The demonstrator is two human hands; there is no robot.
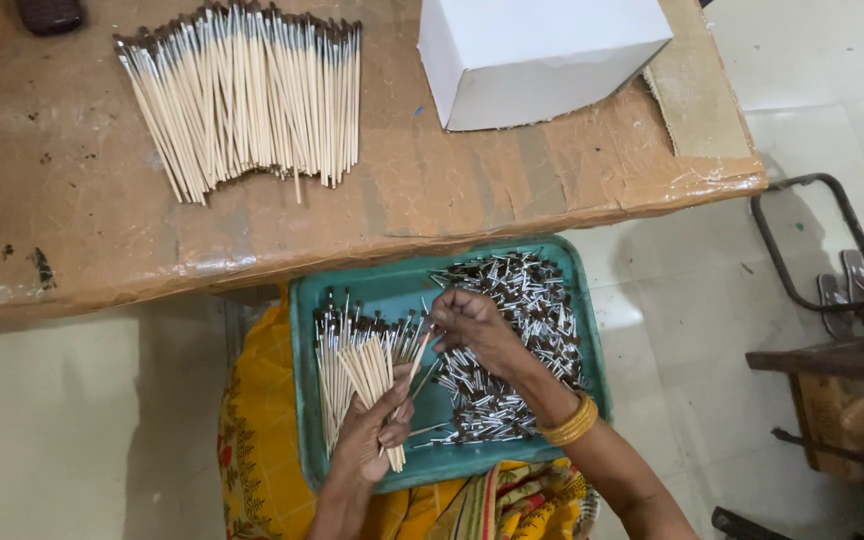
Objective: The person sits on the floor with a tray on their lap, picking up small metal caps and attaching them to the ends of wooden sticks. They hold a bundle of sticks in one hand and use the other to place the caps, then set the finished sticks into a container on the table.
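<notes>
Both forearms reach up from the lower edge, the left hand (372,435) curled shut with its thumb pressed across the fingers, the right hand (472,325) bent at the wrist, fingertips pinched together toward the left.

- The teal tray (304,400) is crowded on both sides; a heap of metal ferrules (512,340) fills its right half, and wooden sticks (337,375) lie along its left half
- A narrow strip of bare tray floor is left between the two heaps, partly taken up by the left hand (372,435) with its bundle and by the right hand (472,325)
- The top edge of the tray is overhung by the cardboard-covered table (452,190); access from that side is blocked
- On the table, open surface is found between the row of finished brushes (242,95) and the white box (532,55); the bare floor (682,330) right of the tray is unobstructed up to a metal frame (802,240)
</notes>
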